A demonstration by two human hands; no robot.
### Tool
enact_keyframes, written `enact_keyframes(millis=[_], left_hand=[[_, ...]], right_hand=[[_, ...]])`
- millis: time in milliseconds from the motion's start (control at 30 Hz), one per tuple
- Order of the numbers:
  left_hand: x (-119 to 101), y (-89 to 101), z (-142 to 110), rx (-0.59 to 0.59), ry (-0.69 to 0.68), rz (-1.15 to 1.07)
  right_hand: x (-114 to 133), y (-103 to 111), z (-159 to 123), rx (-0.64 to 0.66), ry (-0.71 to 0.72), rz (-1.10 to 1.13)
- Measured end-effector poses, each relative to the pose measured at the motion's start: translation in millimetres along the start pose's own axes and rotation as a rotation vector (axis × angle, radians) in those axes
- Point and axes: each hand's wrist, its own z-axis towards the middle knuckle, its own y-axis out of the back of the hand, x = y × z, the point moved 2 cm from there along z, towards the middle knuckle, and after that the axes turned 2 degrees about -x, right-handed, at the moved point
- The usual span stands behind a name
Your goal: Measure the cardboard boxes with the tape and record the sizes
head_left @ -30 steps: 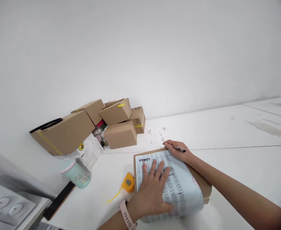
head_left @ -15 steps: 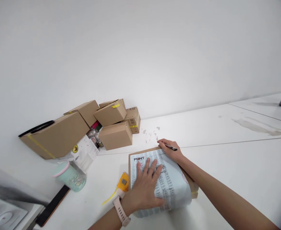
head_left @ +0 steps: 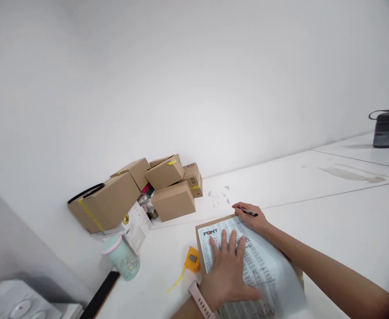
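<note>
My left hand (head_left: 229, 270) lies flat, fingers spread, on a pale blue printed sheet (head_left: 260, 266) headed "PONY". The sheet covers a flat brown cardboard box (head_left: 199, 237) on the white table (head_left: 330, 230). My right hand (head_left: 251, 217) rests at the sheet's far corner and pinches a dark pen (head_left: 248, 213) that points right. A pink watch sits on my left wrist. A yellow tape measure (head_left: 192, 260) with its tape pulled out lies just left of the box.
Several brown cardboard boxes (head_left: 141, 190) are piled against the wall at left, with small packets between them. A mint cup with a pink lid (head_left: 121, 258) and a black flat object (head_left: 99, 296) lie in front. A dark bottle (head_left: 387, 126) stands far right.
The view has swung, so everything sits further right and lower in the frame. My hands keep their places on the sheet. The dark bottle at far right has come into sight.
</note>
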Motion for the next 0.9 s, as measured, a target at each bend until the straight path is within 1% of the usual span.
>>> enact_keyframes(millis=[167, 300, 400, 467, 533, 567, 667, 733, 800, 900], left_hand=[[-1.8, 2.1, -9.9, -0.035, -0.054, -0.006], [0.6, 10.9, -16.0, -0.003, -0.108, -0.058], [5.3, 18.2, -16.0, 0.048, -0.138, -0.127], [11.5, 23.5, -10.2, 0.083, -0.126, -0.138], [20.5, 30.4, 0.7, 0.102, -0.117, -0.098], [25.9, 34.5, 7.7, 0.103, -0.129, -0.071], [44.5, 46.1, 30.7, 0.074, -0.222, -0.040], [56.4, 50.1, 44.0, 0.056, -0.259, -0.055], [64.6, 50.1, 53.0, 0.051, -0.256, -0.074], [68.5, 46.3, 57.5, 0.045, -0.239, -0.115]], right_hand=[[12.7, 11.4, -18.8, 0.022, -0.049, 0.038], [21.1, 21.2, -28.4, 0.010, -0.021, 0.116], [20.7, 21.5, -29.5, 0.109, -0.042, 0.222], [18.5, 20.3, -28.4, 0.170, -0.076, 0.278], [16.4, 19.9, -27.4, 0.186, -0.123, 0.335], [15.6, 19.7, -27.2, 0.190, -0.152, 0.376], [13.9, 18.8, -27.0, 0.173, -0.224, 0.504], [13.0, 17.9, -26.5, 0.142, -0.210, 0.511], [12.2, 16.8, -26.2, 0.107, -0.170, 0.470], [11.7, 16.2, -26.9, 0.053, -0.165, 0.417]])
